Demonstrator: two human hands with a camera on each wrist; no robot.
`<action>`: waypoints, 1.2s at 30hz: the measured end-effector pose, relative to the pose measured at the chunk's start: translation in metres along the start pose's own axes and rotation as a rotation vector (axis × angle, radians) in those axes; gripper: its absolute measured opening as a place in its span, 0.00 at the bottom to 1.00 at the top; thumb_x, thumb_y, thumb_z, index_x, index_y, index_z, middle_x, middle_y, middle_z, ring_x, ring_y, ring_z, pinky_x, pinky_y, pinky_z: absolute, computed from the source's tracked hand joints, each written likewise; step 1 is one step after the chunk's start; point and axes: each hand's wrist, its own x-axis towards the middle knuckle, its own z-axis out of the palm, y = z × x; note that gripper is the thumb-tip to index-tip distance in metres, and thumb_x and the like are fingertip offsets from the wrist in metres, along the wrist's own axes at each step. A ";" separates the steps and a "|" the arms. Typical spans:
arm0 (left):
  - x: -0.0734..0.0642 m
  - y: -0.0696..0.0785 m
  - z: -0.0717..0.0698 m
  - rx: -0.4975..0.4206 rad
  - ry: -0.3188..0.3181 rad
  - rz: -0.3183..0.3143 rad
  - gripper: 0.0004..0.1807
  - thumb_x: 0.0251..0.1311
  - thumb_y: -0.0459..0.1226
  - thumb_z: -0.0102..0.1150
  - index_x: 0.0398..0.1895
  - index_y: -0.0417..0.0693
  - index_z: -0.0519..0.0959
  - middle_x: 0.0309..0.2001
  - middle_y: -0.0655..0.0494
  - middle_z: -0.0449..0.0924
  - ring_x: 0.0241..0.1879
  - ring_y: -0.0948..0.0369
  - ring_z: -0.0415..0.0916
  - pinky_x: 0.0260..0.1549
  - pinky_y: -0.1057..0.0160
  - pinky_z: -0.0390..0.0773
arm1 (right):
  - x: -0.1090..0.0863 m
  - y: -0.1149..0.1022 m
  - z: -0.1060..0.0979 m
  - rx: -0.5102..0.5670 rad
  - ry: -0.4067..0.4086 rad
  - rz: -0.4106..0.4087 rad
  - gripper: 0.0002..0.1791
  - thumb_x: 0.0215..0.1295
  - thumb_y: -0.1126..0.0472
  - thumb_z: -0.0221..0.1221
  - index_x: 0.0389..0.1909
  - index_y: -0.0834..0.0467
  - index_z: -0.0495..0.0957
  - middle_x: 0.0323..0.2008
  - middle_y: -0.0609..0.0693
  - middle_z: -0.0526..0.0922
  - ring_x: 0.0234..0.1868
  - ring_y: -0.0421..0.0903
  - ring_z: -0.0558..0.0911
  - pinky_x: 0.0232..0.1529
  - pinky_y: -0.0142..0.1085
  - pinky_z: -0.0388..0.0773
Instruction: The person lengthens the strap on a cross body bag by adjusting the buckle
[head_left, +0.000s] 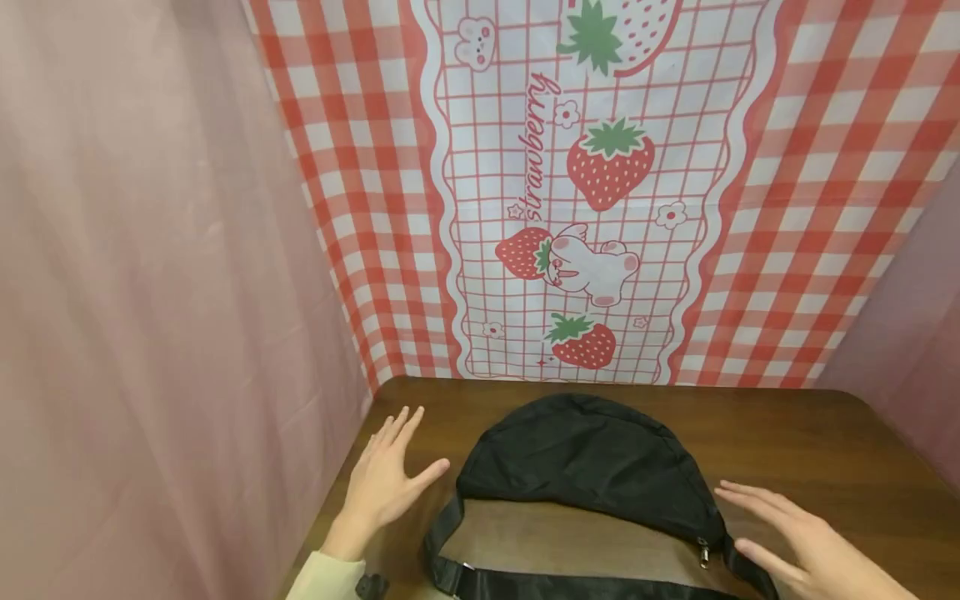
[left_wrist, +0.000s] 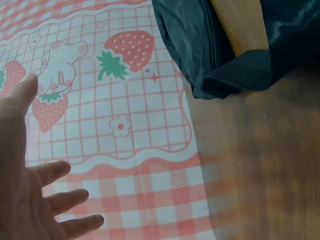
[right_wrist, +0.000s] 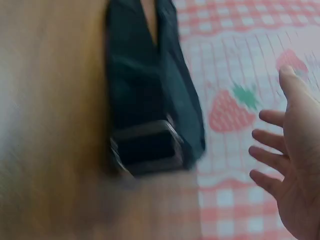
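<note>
Both hold nothing, fingers apart: my left grip (head_left: pixel 381 483) and right grip (head_left: pixel 825 550). The black bag (head_left: pixel 577 462) lies between them; I'd take its two ends softly.

Blk half-moon bag (head_left: pixel 577 462), flattish AFAICT, lies on brn table (head_left: pixel 795 425), strap (head_left: pixel 555 586) looped nearside.

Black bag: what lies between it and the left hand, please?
In the head view, only bare table shows between the left hand and the black bag.
</note>
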 end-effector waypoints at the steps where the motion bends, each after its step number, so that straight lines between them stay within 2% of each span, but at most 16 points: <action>1: -0.001 0.001 0.001 -0.009 0.012 0.005 0.51 0.62 0.70 0.63 0.84 0.62 0.62 0.83 0.49 0.62 0.82 0.41 0.60 0.76 0.31 0.66 | -0.001 -0.002 0.006 0.014 0.001 -0.056 0.35 0.65 0.51 0.75 0.72 0.47 0.76 0.66 0.47 0.82 0.61 0.45 0.83 0.44 0.46 0.89; 4: -0.004 0.005 0.006 -0.042 0.061 0.031 0.49 0.62 0.67 0.67 0.83 0.60 0.66 0.80 0.48 0.68 0.78 0.42 0.68 0.69 0.33 0.75 | -0.002 -0.005 0.021 0.104 -0.012 -0.219 0.39 0.60 0.55 0.77 0.73 0.44 0.75 0.69 0.36 0.78 0.63 0.28 0.79 0.41 0.31 0.86; 6: -0.006 0.010 0.010 -0.056 0.097 0.060 0.46 0.62 0.64 0.70 0.80 0.59 0.69 0.77 0.48 0.73 0.74 0.42 0.73 0.63 0.34 0.81 | -0.002 -0.004 0.030 0.211 -0.054 -0.318 0.40 0.62 0.54 0.76 0.75 0.49 0.74 0.72 0.34 0.75 0.67 0.26 0.76 0.42 0.29 0.84; 9: -0.011 0.015 0.016 -0.082 0.136 0.114 0.42 0.61 0.59 0.74 0.76 0.56 0.75 0.72 0.46 0.79 0.68 0.42 0.79 0.59 0.35 0.84 | 0.000 -0.002 0.040 0.344 -0.148 -0.399 0.37 0.70 0.52 0.70 0.77 0.55 0.71 0.75 0.37 0.72 0.70 0.28 0.74 0.42 0.29 0.83; 12: -0.015 0.022 0.023 -0.106 0.147 0.165 0.39 0.60 0.56 0.76 0.73 0.54 0.78 0.68 0.45 0.82 0.65 0.42 0.82 0.58 0.36 0.85 | 0.000 0.000 0.047 0.397 -0.246 -0.394 0.35 0.75 0.48 0.65 0.78 0.54 0.70 0.75 0.40 0.74 0.71 0.29 0.74 0.44 0.30 0.83; 14: -0.017 0.025 0.027 -0.120 0.137 0.194 0.38 0.60 0.55 0.76 0.72 0.54 0.79 0.67 0.44 0.83 0.64 0.43 0.83 0.57 0.37 0.86 | 0.000 0.003 0.052 0.379 -0.292 -0.380 0.34 0.76 0.47 0.64 0.78 0.51 0.70 0.74 0.41 0.75 0.71 0.30 0.74 0.45 0.31 0.83; 16: -0.020 0.029 0.032 -0.135 0.120 0.212 0.37 0.61 0.56 0.76 0.71 0.53 0.80 0.66 0.46 0.84 0.63 0.44 0.84 0.57 0.40 0.87 | 0.001 0.006 0.057 0.375 -0.342 -0.362 0.33 0.76 0.48 0.64 0.79 0.48 0.70 0.73 0.41 0.75 0.70 0.30 0.74 0.45 0.31 0.83; 20: -0.026 0.032 0.043 -0.154 0.083 0.227 0.35 0.62 0.56 0.75 0.69 0.52 0.82 0.64 0.50 0.86 0.61 0.49 0.86 0.56 0.45 0.88 | 0.002 0.010 0.069 0.404 -0.394 -0.391 0.31 0.75 0.56 0.65 0.76 0.52 0.72 0.68 0.42 0.79 0.64 0.32 0.78 0.42 0.32 0.83; 21: -0.027 0.032 0.045 -0.157 0.075 0.229 0.34 0.62 0.56 0.75 0.68 0.52 0.82 0.63 0.51 0.87 0.60 0.50 0.86 0.55 0.46 0.89 | 0.002 0.011 0.072 0.410 -0.398 -0.410 0.30 0.74 0.57 0.65 0.75 0.52 0.73 0.66 0.43 0.80 0.62 0.33 0.79 0.41 0.31 0.82; 23: -0.028 0.032 0.048 -0.156 0.069 0.234 0.34 0.63 0.56 0.74 0.68 0.52 0.82 0.62 0.52 0.87 0.59 0.52 0.87 0.54 0.48 0.89 | 0.003 0.009 0.078 0.388 -0.355 -0.482 0.27 0.72 0.59 0.67 0.71 0.54 0.77 0.61 0.44 0.83 0.57 0.34 0.81 0.39 0.30 0.81; 26: -0.030 0.031 0.052 -0.157 0.062 0.240 0.33 0.63 0.56 0.74 0.69 0.53 0.82 0.62 0.53 0.88 0.57 0.53 0.87 0.53 0.49 0.89 | 0.004 0.006 0.087 0.298 -0.220 -0.601 0.23 0.66 0.59 0.71 0.62 0.54 0.84 0.53 0.44 0.84 0.50 0.34 0.80 0.39 0.24 0.76; 28: -0.031 0.030 0.054 -0.158 0.055 0.241 0.33 0.63 0.55 0.74 0.69 0.54 0.82 0.61 0.52 0.88 0.56 0.53 0.88 0.52 0.49 0.90 | 0.005 0.003 0.091 0.232 -0.138 -0.651 0.19 0.64 0.57 0.73 0.56 0.53 0.86 0.47 0.40 0.83 0.45 0.31 0.77 0.38 0.18 0.70; 29: -0.031 0.030 0.055 -0.157 0.052 0.242 0.33 0.63 0.55 0.74 0.69 0.54 0.82 0.61 0.52 0.88 0.56 0.53 0.88 0.52 0.49 0.90 | 0.005 0.002 0.092 0.219 -0.123 -0.662 0.17 0.64 0.56 0.73 0.53 0.53 0.87 0.44 0.38 0.82 0.43 0.28 0.76 0.38 0.15 0.66; 32: -0.032 0.030 0.057 -0.158 0.031 0.240 0.33 0.64 0.55 0.74 0.69 0.54 0.81 0.61 0.52 0.88 0.55 0.53 0.88 0.51 0.49 0.90 | 0.007 -0.002 0.092 0.273 -0.169 -0.642 0.12 0.66 0.57 0.71 0.49 0.54 0.88 0.39 0.36 0.81 0.39 0.23 0.73 0.34 0.12 0.63; 34: -0.032 0.031 0.058 -0.161 0.016 0.245 0.34 0.64 0.56 0.73 0.70 0.54 0.81 0.61 0.51 0.88 0.55 0.52 0.88 0.51 0.49 0.90 | 0.010 -0.003 0.090 0.357 -0.234 -0.597 0.08 0.69 0.61 0.69 0.47 0.55 0.87 0.38 0.37 0.83 0.38 0.22 0.76 0.32 0.14 0.66; 36: -0.029 0.033 0.059 -0.167 0.005 0.246 0.34 0.65 0.57 0.72 0.71 0.54 0.81 0.61 0.51 0.88 0.55 0.52 0.88 0.51 0.49 0.90 | 0.015 -0.001 0.090 0.440 -0.253 -0.563 0.07 0.69 0.65 0.68 0.45 0.54 0.85 0.38 0.40 0.86 0.38 0.25 0.80 0.30 0.18 0.71</action>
